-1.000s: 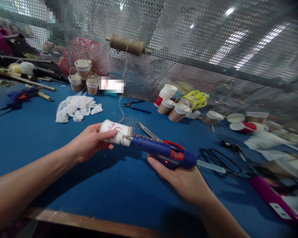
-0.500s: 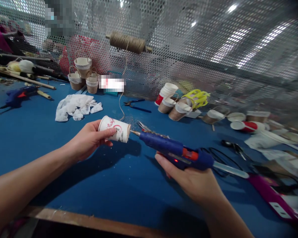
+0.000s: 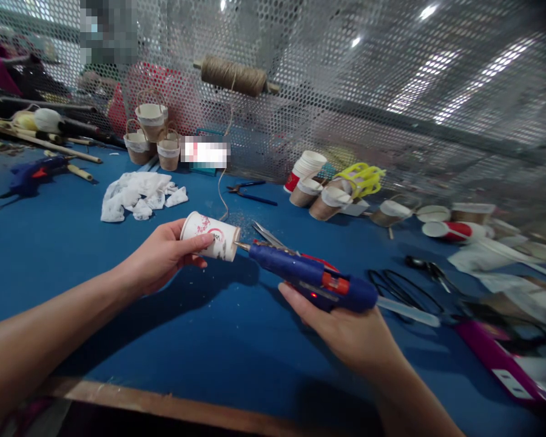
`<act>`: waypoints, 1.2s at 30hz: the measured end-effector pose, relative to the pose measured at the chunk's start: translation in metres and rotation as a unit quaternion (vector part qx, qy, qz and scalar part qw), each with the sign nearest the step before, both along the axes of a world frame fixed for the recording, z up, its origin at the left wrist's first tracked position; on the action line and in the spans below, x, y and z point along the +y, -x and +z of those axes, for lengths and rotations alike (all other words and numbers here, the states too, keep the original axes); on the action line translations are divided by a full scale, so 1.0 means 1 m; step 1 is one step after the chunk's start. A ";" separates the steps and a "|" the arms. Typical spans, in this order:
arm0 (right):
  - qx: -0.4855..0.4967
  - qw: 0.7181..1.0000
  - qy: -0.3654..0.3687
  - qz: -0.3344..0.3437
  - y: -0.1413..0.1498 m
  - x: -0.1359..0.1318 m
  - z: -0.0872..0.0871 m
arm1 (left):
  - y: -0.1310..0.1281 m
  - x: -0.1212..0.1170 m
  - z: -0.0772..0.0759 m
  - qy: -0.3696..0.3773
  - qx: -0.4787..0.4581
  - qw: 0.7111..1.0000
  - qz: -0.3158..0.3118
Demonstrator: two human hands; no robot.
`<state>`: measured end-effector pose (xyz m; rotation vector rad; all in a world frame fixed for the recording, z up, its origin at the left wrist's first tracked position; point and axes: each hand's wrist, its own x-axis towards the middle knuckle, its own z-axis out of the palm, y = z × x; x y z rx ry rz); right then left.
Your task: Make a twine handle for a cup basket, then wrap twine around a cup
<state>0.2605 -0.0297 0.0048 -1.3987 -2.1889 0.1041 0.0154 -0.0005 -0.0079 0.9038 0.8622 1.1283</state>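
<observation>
A white paper cup [image 3: 204, 232] with a pink and black print lies on its side in my left hand [image 3: 175, 252], thumb across its wall. My right hand [image 3: 346, 331] is wrapped round a blue hot glue gun [image 3: 300, 267], whose small red light glows. The gun's metal nozzle meets the base end of the cup, near a thin tan band at its edge; whether glue comes out is too small to tell. A clear glue stick [image 3: 409, 311] juts from the gun's rear. Red-handled scissors [image 3: 273, 235] lie partly hidden behind the gun.
Twine runs down from a spool [image 3: 232, 76] on the mesh wall to behind the cup. Pliers [image 3: 252, 193], white cloth scraps [image 3: 139, 193] and small twine-wrapped baskets [image 3: 152, 124] lie further back. At right are stacked cups [image 3: 307, 167], a black cable [image 3: 404, 288] and a purple power strip [image 3: 495, 358].
My right hand has brought the glue gun slightly left, its nozzle shifting along the cup's base end. More of the scissors shows now. The left hand and cup have stayed nearly still.
</observation>
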 end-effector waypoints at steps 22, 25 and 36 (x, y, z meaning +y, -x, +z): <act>-0.011 1.000 -0.005 -0.001 0.006 -0.004 -0.002 | 0.000 0.000 0.002 0.016 0.018 1.000 -0.001; 0.002 1.000 0.004 0.016 0.009 -0.004 0.002 | 0.000 0.000 0.002 0.020 0.015 1.000 0.003; 0.032 0.998 0.051 -0.026 0.011 -0.005 0.005 | -0.001 -0.001 0.002 0.007 0.024 1.000 0.006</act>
